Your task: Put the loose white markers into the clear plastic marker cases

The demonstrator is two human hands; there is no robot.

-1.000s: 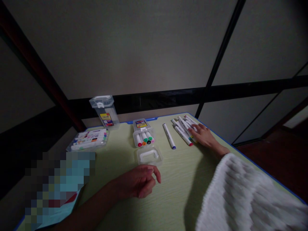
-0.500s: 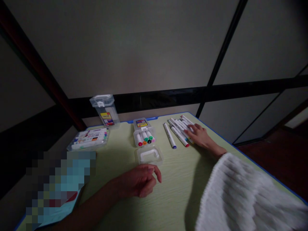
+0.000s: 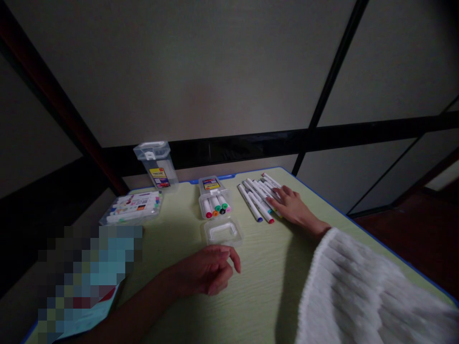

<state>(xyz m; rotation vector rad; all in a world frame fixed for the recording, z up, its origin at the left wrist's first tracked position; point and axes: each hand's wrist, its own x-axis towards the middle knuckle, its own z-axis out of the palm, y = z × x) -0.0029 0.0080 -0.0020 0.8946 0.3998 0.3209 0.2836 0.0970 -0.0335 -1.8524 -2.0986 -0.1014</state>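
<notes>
My right hand [image 3: 290, 206] rests against the right side of a loose pile of white markers [image 3: 257, 193], fingers spread over them, not wrapped round any. The markers lie side by side with coloured ends, blue and red nearest me. My left hand [image 3: 211, 270] is loosely curled with fingers apart and nothing in it. Just beyond it lies the clear plastic lid [image 3: 224, 232] of a marker box [image 3: 215, 191], opened toward me. Inside that box are several markers with red, orange, green, black and pink ends.
A clear lidded container [image 3: 158, 167] stands upright at the back left. In front of it lies a flat clear case of markers [image 3: 132, 208]. A partly blurred blue item [image 3: 103, 267] is at the left edge. The light green table [image 3: 258, 286] has a blue rim and meets a panelled wall.
My right hand has moved a little left, pushing the markers with it. They now lie closer together, the blue-ended one against the rest. My left hand has stayed still.
</notes>
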